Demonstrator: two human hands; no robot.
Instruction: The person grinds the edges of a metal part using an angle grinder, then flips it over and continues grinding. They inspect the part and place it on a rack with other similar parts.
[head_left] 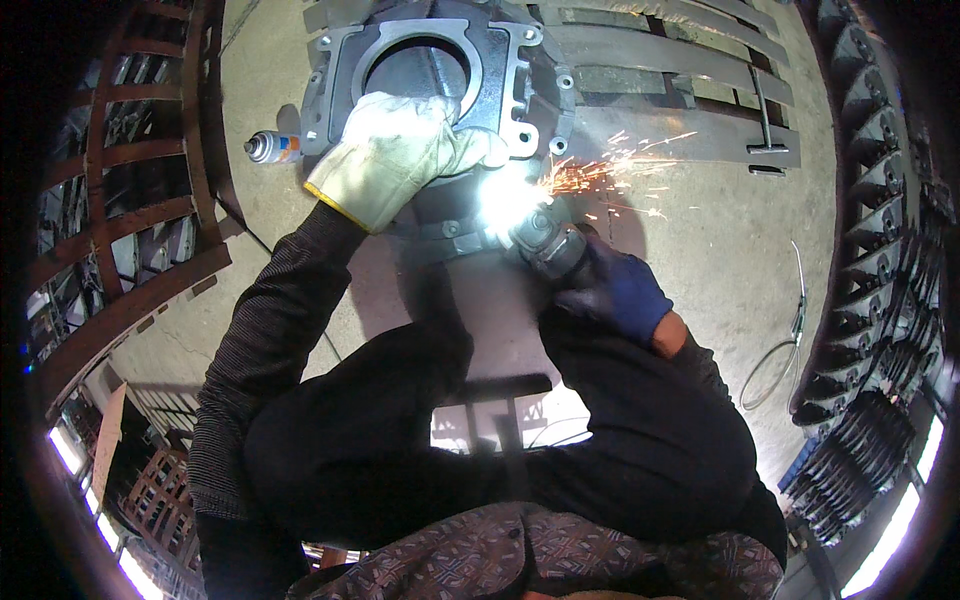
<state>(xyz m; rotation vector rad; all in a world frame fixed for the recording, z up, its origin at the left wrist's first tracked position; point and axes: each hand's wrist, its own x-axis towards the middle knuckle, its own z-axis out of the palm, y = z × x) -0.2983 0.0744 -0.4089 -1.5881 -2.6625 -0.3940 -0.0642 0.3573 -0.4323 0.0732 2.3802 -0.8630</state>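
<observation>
A grey metal casting (493, 75) with a large round opening lies in front of me. My left hand (392, 155), in a pale leather work glove with yellow edging, is closed on the near rim of that opening, its thumb lying to the right along the part. In a dark blue glove, my right hand (622, 295) grips an angle grinder (545, 240) by its body. The grinder's head meets the near right side of the casting, where a white glare hides the disc and the contact spot. Orange sparks (600, 172) fly off to the right.
A spray can (272, 147) is left of the casting. Metal slats (650, 60) and a T-shaped metal bar (767, 120) lie at the far right. Closer, a looped cable (775, 370) rests on the floor. Brown metal racks (145, 152) line the left; stacked dark parts (862, 215) line the right.
</observation>
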